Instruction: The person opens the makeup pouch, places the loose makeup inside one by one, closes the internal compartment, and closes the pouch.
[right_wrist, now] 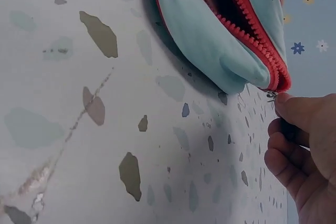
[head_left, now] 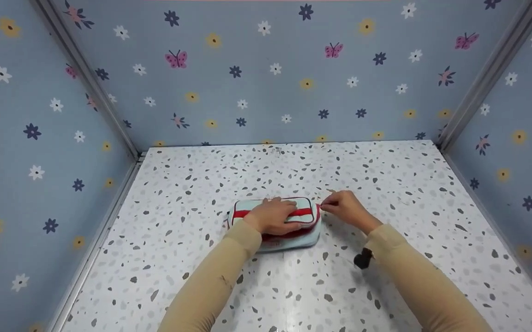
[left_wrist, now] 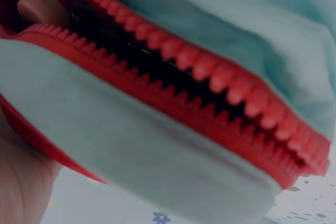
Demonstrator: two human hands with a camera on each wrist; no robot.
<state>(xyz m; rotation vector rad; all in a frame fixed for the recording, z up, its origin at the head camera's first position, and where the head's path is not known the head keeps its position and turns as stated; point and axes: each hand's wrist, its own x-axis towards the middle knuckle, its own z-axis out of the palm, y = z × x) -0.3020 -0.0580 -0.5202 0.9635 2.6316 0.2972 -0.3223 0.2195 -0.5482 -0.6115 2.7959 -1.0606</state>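
Note:
A pale blue pouch [head_left: 270,242] with red trim lies on the white speckled table. My left hand [head_left: 272,216] lies across its striped upper panel, fingers spread over the fabric. In the left wrist view, a fingertip [left_wrist: 42,9] shows inside the opening, so the hand holds the panel by its edge. The chunky red zipper [left_wrist: 157,80] gapes, its two rows of teeth meeting at one end. At the pouch's right end my right hand [right_wrist: 310,145] pinches the zipper pull between thumb and finger. The pouch's dark interior is mostly hidden.
The speckled table [head_left: 192,184] runs back to a blue flowered wall [head_left: 266,83]. Flowered side panels [head_left: 26,184] with metal corner rails stand at left and right. A small black object [head_left: 362,258] shows beside the right sleeve [head_left: 413,272].

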